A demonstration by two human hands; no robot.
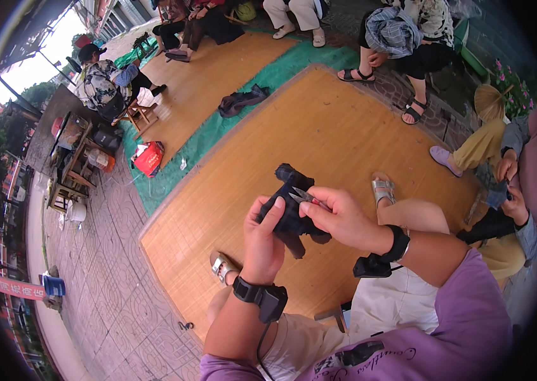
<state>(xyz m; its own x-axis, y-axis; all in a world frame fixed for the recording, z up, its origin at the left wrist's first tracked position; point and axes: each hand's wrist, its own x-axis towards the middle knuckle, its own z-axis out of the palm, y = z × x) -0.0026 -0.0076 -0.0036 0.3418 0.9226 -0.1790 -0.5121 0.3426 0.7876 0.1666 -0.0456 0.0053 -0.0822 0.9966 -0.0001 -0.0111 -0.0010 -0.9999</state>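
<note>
A bundle of dark navy and black cloth (pixel 285 219) hangs in front of me, above the mat and between my knees. My left hand (pixel 265 236) pinches its left side between thumb and fingers. In my right hand (pixel 343 218) is a small pair of thread snips (pixel 300 195) with red on the handle. Their metal blades lie over the upper part of the cloth, points toward the upper left and slightly apart. My right fingers also sit close against the cloth's edge. Folds hide my left fingertips.
A tan mat (pixel 230 203) lies under my feet, beside a green sheet (pixel 202 152). A dark garment (pixel 243 100) and a red bag (pixel 148 159) rest on the sheet. Other people sit around, one with cloth (pixel 497 194) close on my right. A wooden stand (pixel 75 155) is at left.
</note>
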